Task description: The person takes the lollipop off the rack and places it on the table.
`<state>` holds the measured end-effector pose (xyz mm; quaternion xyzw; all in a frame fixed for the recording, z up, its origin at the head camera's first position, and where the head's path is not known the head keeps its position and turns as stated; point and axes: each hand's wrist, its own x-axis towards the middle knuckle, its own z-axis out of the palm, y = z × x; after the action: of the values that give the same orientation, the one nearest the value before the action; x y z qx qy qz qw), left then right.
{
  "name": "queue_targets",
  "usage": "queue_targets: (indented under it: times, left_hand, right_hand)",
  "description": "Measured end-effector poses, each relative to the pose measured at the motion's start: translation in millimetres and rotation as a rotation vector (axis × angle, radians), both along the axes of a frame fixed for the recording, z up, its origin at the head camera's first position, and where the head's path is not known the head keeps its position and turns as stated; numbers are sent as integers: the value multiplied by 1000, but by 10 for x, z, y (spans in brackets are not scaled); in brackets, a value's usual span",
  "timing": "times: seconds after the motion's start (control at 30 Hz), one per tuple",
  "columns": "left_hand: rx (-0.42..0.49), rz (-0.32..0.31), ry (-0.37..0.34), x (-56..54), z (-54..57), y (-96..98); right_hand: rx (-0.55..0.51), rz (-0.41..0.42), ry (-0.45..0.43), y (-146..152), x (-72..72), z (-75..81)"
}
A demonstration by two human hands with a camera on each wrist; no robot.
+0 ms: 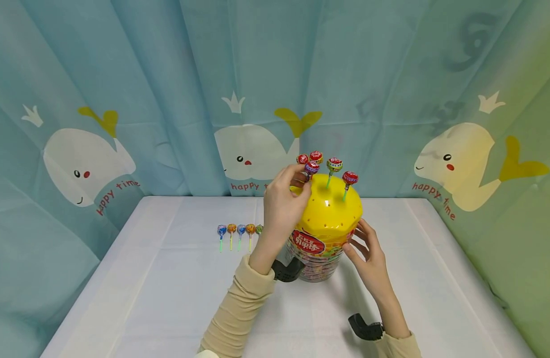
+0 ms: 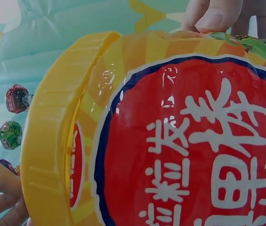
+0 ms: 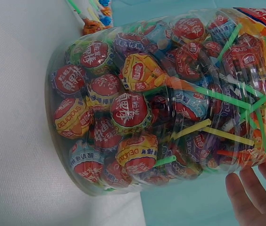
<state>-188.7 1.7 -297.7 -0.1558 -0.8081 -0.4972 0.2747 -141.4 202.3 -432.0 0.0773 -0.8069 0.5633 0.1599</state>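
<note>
A big clear plastic jar [image 3: 166, 108] full of wrapped lollipops stands upright on the table, topped by a yellow lid [image 1: 328, 211] with small holes. My left hand [image 1: 285, 206] is at the lid's left side, pinching a purple-wrapped lollipop [image 1: 312, 168] between thumb and fingers; its stick is hidden by them. Other lollipops rise from the lid: a green one [image 1: 334, 164], a red one [image 1: 350, 178], and two red-topped ones behind my left fingers. With fingers fairly straight, my right hand [image 1: 368, 256] rests against the jar's right side, just below the lid.
Left of the jar, several lollipops [image 1: 231, 228] lie in a row on the white table [image 1: 167, 278], the row partly hidden by my left arm. A blue-green curtain [image 1: 167, 89] with whale prints hangs behind and at both sides. Each wrist wears a black camera mount [image 1: 366, 328].
</note>
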Motion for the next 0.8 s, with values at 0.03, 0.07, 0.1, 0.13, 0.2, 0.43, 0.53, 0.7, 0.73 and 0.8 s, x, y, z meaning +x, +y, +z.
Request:
queue_targets:
  times: [0.03,0.07,0.1,0.13,0.2,0.43,0.53,0.7,0.73,0.8]
  left_hand:
    - [0,1,2,-2,-1,1]
    - [0,2,4,-3,-2,3]
    - [0,4,6,-5,-4,4]
    - [1,5,9,-7,-5,5]
    - [3,7,15,-11,-7,6]
    - [30,24,41,-15,7,9]
    - [39,31,59,-15,9,11]
    - [38,38,89,-14,4,12]
    - [39,39,93,-11,6,11]
    - [41,39,105,-4,12,11]
  right_hand:
    - [0,0,0,0,0,1]
    - [0,0,0,0,1,2]
    - [0,0,0,0,1,2]
    - [0,-1,-1,0,2,3]
    - [2,-2,-3,0,2,3]
    - [-2,-3,-5,-5,4,5]
    - [-2,-3,-3,-6,3,5]
    - [6,-5,-7,-5,5,10]
    - [5,-5,-8,-5,6,11]
    - [6,-8,-11,-3,7,12]
